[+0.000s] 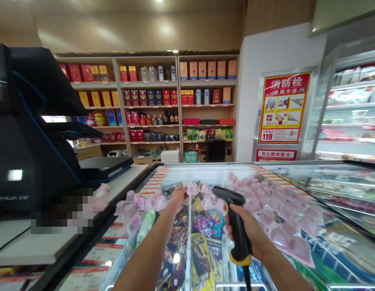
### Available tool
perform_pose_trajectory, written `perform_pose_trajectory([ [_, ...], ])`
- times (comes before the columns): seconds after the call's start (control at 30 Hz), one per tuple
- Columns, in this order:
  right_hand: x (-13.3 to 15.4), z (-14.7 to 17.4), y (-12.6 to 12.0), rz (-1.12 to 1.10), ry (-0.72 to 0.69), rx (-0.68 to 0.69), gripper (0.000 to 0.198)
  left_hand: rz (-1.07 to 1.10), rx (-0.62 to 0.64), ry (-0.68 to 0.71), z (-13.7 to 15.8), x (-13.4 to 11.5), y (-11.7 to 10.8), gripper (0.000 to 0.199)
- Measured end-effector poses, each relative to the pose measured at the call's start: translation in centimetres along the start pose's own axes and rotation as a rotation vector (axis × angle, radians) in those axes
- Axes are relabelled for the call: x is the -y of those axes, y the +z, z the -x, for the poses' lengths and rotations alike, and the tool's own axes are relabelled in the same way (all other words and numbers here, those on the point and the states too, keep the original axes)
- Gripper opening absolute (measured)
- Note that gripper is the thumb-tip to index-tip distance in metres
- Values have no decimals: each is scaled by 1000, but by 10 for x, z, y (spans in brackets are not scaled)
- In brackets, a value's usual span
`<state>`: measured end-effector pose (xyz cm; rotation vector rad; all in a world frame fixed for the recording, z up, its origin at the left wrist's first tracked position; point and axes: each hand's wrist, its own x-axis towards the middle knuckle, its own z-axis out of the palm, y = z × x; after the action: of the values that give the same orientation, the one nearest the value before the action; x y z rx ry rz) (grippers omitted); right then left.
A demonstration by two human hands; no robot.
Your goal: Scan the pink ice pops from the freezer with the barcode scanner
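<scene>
My right hand [248, 228] is wrapped round the handle of a black and yellow barcode scanner [240, 238]. Its head points left, over the glass top of a chest freezer [178, 173]. Farther forward, my left hand [178, 198] has its fingers pinched at the edge of a small translucent pink cup [192, 189]. A few more pink cups [208, 201] stand between the two hands. On the left lies a smaller group of pink cups [129, 209], some with white labels. To the right of the scanner spreads a large cluster of pink cups [278, 218].
Bagged frozen goods [202, 258] show through the glass. On the left, a black checkout terminal [32, 133] with a flat platform [105, 165] stands on a counter [54, 242]. Behind are shelves of boxes [151, 97], a red wall sign [284, 107] and a display fridge [354, 109].
</scene>
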<state>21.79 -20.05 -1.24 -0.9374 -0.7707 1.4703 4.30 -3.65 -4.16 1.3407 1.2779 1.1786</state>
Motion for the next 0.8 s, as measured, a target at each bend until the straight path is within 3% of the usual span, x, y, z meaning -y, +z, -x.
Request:
perform_pose_trajectory([
  [0.13, -10, 9, 26, 34, 22, 67, 24, 220, -16, -46, 17, -4, -37, 28],
  [0.33, -22, 23, 53, 100, 69, 122, 24, 270, -64, -43, 35, 1, -58, 29],
  [0.53, -22, 25, 54, 126, 59, 134, 24, -15, -181, 39, 45, 13, -68, 29],
  [0.8, -9, 15, 22, 113, -11, 37, 25, -528, -345, 188, 57, 23, -69, 24],
])
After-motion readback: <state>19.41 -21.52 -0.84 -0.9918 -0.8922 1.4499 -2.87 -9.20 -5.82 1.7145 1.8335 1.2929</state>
